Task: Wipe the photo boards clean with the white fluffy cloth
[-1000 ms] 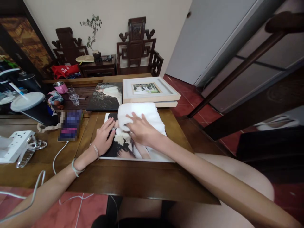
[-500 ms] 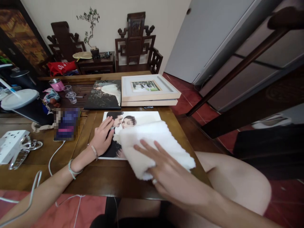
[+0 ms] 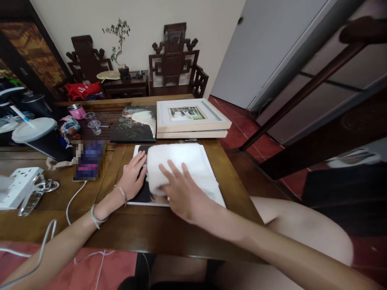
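A photo panel (image 3: 141, 197) with a picture of two people lies flat near the front edge of the wooden table. My left hand (image 3: 133, 177) rests on its left side, fingers stretched out and holding nothing. Over the panel's middle and right spreads a white towel (image 3: 193, 155), covering most of the picture. My right hand (image 3: 183, 191) grips and presses this towel from above, its fingers spread over the cloth and the thumb partly hidden in its lower edge.
Behind the panel are stacked picture frames (image 3: 195, 125) and a dark photo panel (image 3: 133, 129). To the left lie a phone (image 3: 89, 161) on a white cable, a clear hair clip (image 3: 34, 195), a power strip (image 3: 26, 181) and a lidded cup (image 3: 45, 141).
My right hand has moved left and up across the panel with the towel, which now hides the faces and bares the panel's lower right corner. My left hand stays on the panel.
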`<move>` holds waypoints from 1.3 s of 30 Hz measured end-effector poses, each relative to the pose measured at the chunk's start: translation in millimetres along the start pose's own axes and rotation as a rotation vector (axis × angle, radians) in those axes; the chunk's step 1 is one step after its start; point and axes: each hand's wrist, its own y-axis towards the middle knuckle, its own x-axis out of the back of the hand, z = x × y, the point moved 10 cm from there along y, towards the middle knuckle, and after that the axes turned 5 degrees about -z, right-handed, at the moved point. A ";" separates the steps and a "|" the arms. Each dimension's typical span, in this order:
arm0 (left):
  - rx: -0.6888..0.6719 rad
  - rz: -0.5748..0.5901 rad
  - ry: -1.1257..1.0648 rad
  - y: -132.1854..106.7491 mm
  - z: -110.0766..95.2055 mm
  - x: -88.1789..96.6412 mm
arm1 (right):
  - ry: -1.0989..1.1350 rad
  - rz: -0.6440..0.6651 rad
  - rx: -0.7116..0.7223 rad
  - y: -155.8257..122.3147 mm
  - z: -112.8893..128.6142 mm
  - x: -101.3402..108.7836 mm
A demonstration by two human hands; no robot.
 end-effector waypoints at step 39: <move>-0.027 -0.051 -0.004 0.5 -1.7 4.1 | 0.216 -0.090 0.001 -95.4 -37.1 20.6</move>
